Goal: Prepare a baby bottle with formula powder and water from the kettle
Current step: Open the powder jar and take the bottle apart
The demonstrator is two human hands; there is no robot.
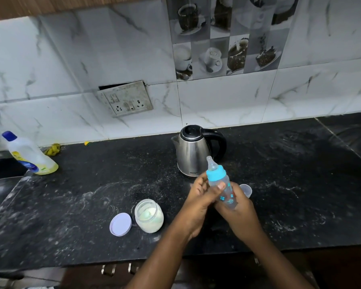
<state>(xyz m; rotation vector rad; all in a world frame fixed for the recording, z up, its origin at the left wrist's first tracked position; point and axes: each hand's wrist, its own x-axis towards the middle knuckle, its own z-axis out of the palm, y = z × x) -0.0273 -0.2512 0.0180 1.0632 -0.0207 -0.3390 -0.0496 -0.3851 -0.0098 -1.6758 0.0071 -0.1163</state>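
Both hands grip baby bottle [222,185] above desk [290,184]: left hand [202,197] near teal collar, right hand [239,207] round base. Kettle [193,153] behind; open formula jar [148,215] to the left.

marble wall tiles [50,65], black countertop [300,184]

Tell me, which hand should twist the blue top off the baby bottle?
The left hand, probably. Its thumb lies just below the blue top of the baby bottle, so it is close to the top, while the right hand grips the bottom end and can hold it steady.
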